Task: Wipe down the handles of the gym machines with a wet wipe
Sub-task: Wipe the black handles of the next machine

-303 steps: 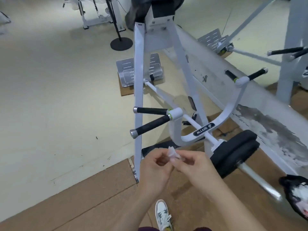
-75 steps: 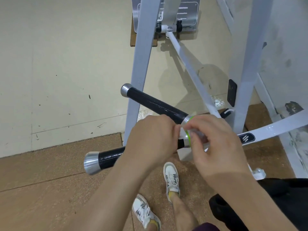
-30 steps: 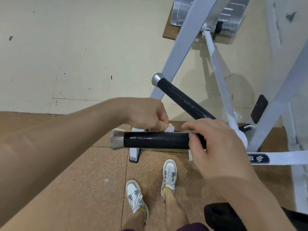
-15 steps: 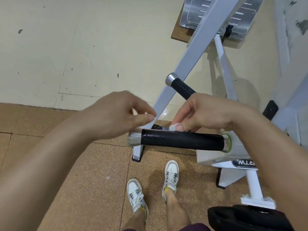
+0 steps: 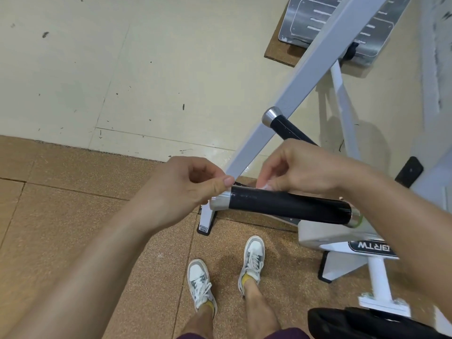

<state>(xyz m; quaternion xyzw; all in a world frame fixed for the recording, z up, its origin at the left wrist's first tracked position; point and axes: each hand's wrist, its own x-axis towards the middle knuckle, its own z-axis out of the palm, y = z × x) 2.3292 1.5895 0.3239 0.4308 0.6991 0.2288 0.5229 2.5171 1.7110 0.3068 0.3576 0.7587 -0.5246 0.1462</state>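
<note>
Head | handle (image 5: pixel 288 207): glossy black, silver cap | wipe (image 5: pixel 265 186): white, mostly hidden

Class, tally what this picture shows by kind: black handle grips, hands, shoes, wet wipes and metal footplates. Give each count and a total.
Black grips: 2
Hands: 2
Shoes: 2
Wet wipe: 1, only a white scrap showing under the right hand's fingers
Metal footplate: 1
Total: 8

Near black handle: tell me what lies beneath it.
Cork floor and the white frame foot show below the handle; the foot's upper part is hidden by handle and left hand.
</note>
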